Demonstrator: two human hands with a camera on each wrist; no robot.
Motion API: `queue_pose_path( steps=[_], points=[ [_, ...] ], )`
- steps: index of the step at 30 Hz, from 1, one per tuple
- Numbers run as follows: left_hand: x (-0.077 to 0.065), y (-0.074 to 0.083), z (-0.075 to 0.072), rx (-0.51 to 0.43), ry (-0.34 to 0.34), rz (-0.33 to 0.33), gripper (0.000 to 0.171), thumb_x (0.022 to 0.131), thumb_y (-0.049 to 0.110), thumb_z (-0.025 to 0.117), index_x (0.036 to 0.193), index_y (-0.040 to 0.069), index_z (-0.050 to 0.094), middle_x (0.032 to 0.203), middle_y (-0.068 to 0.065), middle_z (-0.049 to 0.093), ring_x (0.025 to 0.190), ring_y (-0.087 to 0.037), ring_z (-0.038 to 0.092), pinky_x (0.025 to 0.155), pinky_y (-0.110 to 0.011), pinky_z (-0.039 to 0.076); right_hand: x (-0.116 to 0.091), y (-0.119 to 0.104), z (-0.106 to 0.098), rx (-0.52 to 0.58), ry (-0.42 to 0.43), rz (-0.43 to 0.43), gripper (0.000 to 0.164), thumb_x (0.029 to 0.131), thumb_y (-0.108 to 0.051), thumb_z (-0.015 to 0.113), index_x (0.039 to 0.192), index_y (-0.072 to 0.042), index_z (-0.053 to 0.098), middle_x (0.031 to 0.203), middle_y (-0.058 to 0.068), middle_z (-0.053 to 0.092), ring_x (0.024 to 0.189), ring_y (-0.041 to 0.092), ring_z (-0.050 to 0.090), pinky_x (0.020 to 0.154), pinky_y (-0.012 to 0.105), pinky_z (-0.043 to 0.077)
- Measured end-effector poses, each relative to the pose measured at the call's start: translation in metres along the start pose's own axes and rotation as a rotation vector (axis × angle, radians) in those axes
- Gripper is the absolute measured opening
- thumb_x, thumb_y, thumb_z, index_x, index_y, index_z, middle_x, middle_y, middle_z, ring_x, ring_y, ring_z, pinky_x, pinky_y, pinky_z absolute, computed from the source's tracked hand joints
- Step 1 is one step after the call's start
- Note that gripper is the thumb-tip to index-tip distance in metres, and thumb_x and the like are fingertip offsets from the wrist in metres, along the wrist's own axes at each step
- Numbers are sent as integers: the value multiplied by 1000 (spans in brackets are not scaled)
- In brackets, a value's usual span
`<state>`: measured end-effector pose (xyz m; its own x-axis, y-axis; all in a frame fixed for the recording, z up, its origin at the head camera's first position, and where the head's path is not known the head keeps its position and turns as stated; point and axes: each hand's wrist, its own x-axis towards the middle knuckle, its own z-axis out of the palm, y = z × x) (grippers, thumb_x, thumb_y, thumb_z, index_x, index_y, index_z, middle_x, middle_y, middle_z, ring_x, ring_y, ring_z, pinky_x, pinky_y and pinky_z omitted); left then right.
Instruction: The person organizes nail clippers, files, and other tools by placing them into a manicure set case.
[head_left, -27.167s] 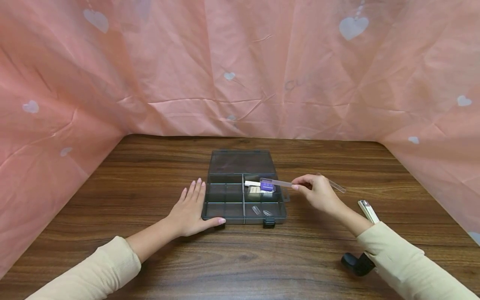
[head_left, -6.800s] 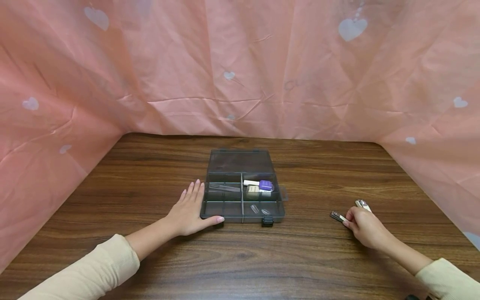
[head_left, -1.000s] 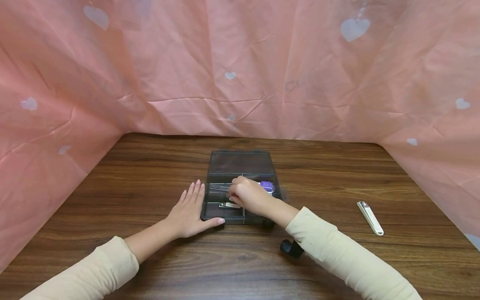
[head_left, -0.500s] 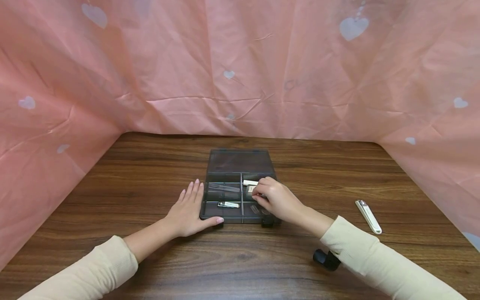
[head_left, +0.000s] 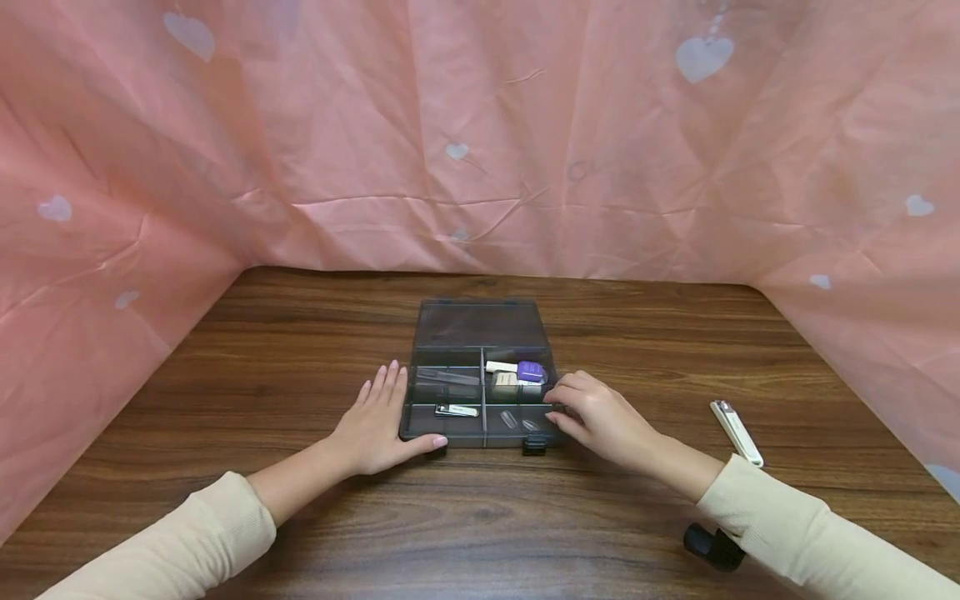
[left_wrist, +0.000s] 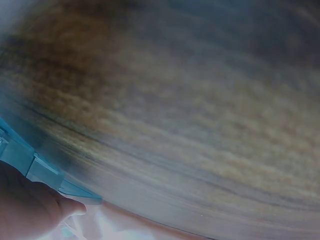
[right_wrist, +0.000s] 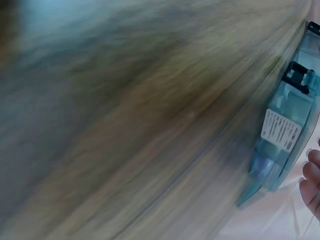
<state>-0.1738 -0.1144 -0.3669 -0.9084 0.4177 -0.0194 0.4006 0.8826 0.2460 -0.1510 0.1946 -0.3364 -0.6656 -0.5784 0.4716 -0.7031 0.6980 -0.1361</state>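
A dark translucent divided box (head_left: 480, 437) lies on the table with its lid open at the back. My left hand (head_left: 371, 429) rests along its left side, fingers straight and thumb at the front edge. My right hand (head_left: 596, 412) is at the box's right edge, fingers loosely bent, with nothing visible between them. In the front left compartment lies a small nail clipper (head_left: 457, 410). Clear plastic strips (head_left: 448, 377) lie behind it. The back right compartment holds a purple nail polish bottle (head_left: 530, 372) and a pale-labelled bottle (head_left: 506, 379). Clear nail tips (head_left: 509, 419) lie in front.
A larger white nail clipper (head_left: 737, 432) lies on the wooden table (head_left: 480, 517) to the right. A black wrist device (head_left: 712, 546) sits under my right sleeve. A pink curtain (head_left: 480, 167) with hearts encloses the back and sides.
The plastic strips have gone into the box's left side, and the small clipper from the table into its front left compartment. My right hand has drawn back rightward; the left has stayed.
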Motion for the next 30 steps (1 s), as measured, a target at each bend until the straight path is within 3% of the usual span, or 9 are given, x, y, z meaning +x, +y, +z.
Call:
queue_pose_path(
  steps=[3, 11, 30],
  points=[
    [0, 0, 0, -2, 0, 0, 111, 78, 76, 43, 146, -7, 13, 153, -27, 9, 143, -38, 7, 115, -52, 14, -8, 3, -3, -6, 15, 15, 16, 77, -9, 73, 92, -5, 68, 87, 0, 64, 82, 10, 57, 69, 28, 50],
    [-1, 1, -1, -6, -10, -1, 111, 78, 75, 44, 146, -6, 12, 153, -26, 7, 143, -37, 5, 115, -51, 13, -29, 9, -12, 17, -16, 152, 30, 80, -8, 70, 108, 1, 65, 99, 9, 68, 93, 22, 63, 77, 38, 53],
    [0, 0, 0, -2, -6, -7, 111, 78, 76, 43, 146, -6, 12, 153, -26, 8, 143, -37, 6, 115, -51, 13, -67, 26, -22, 76, 65, 297, 37, 77, -7, 72, 110, 6, 63, 104, 19, 67, 97, 35, 63, 74, 45, 53]
  ],
)
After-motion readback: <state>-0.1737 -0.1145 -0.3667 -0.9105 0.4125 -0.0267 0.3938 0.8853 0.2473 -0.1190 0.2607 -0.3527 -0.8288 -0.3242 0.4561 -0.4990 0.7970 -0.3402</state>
